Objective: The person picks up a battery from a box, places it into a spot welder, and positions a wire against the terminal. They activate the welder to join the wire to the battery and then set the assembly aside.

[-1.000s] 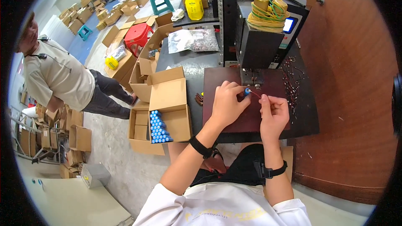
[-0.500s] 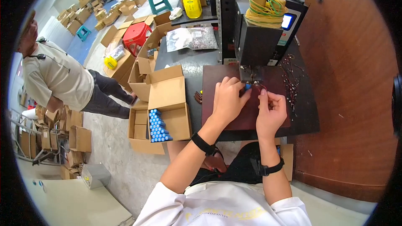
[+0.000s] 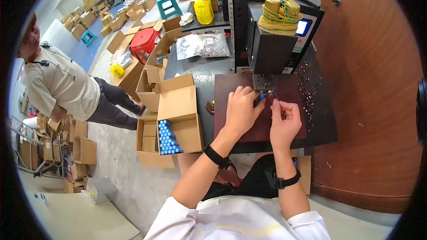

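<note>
My left hand (image 3: pixel 241 110) grips a small blue cylinder (image 3: pixel 262 96) and holds it just under the head of a black bench machine (image 3: pixel 273 51). My right hand (image 3: pixel 284 120) pinches a thin red wire (image 3: pixel 272 99) beside the blue cylinder, fingertips almost touching the left hand. Both hands rest over a dark brown mat (image 3: pixel 262 126) on the black workbench (image 3: pixel 195 69). Each wrist carries a black band.
An open cardboard box (image 3: pixel 178 126) with several blue cylinders (image 3: pixel 167 138) stands left of the bench. A pile of red wires (image 3: pixel 307 89) lies right of the machine. A plastic bag (image 3: pixel 202 45) and yellow bottle (image 3: pixel 203 10) sit behind. A person (image 3: pixel 58 84) stands at left among cartons.
Both hands have moved slightly up toward the machine head, bringing the blue cylinder and wire closer under it. The person at left has barely shifted.
</note>
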Demonstrator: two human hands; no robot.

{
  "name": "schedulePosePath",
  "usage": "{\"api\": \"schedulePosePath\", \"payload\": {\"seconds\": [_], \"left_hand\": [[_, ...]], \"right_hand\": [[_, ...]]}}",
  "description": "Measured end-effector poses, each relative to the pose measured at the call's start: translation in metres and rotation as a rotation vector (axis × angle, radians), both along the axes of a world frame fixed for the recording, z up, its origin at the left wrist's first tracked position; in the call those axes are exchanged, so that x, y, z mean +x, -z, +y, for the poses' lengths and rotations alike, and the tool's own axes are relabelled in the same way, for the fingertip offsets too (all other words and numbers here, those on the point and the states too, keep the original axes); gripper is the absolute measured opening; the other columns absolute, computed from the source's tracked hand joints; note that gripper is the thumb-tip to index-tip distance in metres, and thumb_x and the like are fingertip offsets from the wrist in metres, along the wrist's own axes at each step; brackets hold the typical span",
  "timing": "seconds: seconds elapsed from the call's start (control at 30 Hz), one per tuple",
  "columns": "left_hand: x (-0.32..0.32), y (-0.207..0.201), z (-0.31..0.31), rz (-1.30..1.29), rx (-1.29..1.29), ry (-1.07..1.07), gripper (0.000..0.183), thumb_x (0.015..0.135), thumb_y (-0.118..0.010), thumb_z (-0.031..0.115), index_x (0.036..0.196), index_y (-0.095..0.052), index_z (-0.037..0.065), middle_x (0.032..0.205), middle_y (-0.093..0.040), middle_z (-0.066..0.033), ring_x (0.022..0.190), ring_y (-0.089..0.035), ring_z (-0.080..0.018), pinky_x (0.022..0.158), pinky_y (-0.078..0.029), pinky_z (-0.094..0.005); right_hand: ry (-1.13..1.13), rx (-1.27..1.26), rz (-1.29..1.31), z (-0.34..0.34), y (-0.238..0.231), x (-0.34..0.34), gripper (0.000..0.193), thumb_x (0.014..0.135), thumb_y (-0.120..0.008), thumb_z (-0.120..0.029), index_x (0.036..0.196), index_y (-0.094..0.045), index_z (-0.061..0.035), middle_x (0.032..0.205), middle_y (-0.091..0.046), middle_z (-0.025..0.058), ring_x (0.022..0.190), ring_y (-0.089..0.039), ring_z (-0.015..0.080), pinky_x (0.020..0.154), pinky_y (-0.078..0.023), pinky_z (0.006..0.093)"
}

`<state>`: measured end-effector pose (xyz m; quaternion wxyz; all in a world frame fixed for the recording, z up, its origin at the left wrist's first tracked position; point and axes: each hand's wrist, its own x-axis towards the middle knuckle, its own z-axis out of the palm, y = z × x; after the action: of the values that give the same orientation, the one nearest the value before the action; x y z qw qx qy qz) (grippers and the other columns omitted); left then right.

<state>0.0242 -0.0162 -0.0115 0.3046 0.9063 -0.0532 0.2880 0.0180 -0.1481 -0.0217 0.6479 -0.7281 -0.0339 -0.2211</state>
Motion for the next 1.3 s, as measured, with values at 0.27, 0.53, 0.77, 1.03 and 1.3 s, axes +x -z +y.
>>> {"api": "schedulePosePath", "payload": {"seconds": [0.27, 0.53, 0.77, 1.03, 1.3], "left_hand": [[0.002, 0.002, 0.002, 0.021, 0.008, 0.008, 0.016, 0.081, -0.075, 0.019, 0.088, -0.073, 0.004, 0.086, -0.063, -0.0067, 0.089, -0.057, -0.0278, 0.074, -0.042, -0.0402], [0.000, -0.005, 0.003, 0.073, -0.007, 0.027, 0.021, 0.080, -0.075, 0.024, 0.089, -0.075, 0.005, 0.090, -0.065, -0.0081, 0.093, -0.058, -0.0291, 0.078, -0.043, -0.0409], [-0.055, -0.029, 0.024, 0.094, -0.114, 0.413, 0.030, 0.080, -0.081, 0.021, 0.103, -0.073, 0.004, 0.099, -0.068, -0.0112, 0.095, -0.061, -0.0286, 0.085, -0.048, -0.0388], [-0.166, -0.020, 0.153, 0.421, 0.251, 0.039, 0.026, 0.084, -0.076, 0.022, 0.103, -0.073, 0.005, 0.097, -0.064, -0.0127, 0.096, -0.060, -0.0319, 0.084, -0.050, -0.0420], [-0.194, 0.000, 0.186, 0.614, 0.534, 0.157, 0.020, 0.081, -0.077, 0.022, 0.095, -0.077, 0.008, 0.090, -0.063, -0.0079, 0.092, -0.058, -0.0303, 0.081, -0.049, -0.0413]], "right_hand": [[-0.003, 0.032, -0.023, 0.003, -0.005, 0.001, 0.014, 0.095, -0.071, -0.010, 0.094, -0.063, 0.0015, 0.081, -0.069, 0.0047, 0.070, -0.058, 0.0063, 0.063, -0.046, 0.0215], [-0.040, 0.044, -0.031, -0.004, -0.006, -0.001, 0.012, 0.095, -0.071, -0.009, 0.095, -0.062, -0.0011, 0.084, -0.070, 0.0054, 0.066, -0.056, 0.0047, 0.058, -0.044, 0.0192], [0.072, 0.053, 0.105, -0.081, -0.045, -0.061, 0.009, 0.096, -0.069, -0.010, 0.099, -0.063, -0.0037, 0.087, -0.072, 0.0090, 0.064, -0.057, 0.0060, 0.054, -0.041, 0.0186], [0.143, -0.482, 0.424, -0.267, 0.016, -0.150, 0.017, 0.099, -0.066, -0.012, 0.110, -0.066, 0.0009, 0.092, -0.070, 0.0046, 0.078, -0.062, 0.0089, 0.070, -0.048, 0.0236], [0.064, -0.357, 0.379, -0.227, 0.015, -0.123, 0.014, 0.098, -0.066, -0.011, 0.104, -0.070, 0.0015, 0.086, -0.064, -0.0012, 0.077, -0.057, 0.0072, 0.068, -0.045, 0.0213]]}}
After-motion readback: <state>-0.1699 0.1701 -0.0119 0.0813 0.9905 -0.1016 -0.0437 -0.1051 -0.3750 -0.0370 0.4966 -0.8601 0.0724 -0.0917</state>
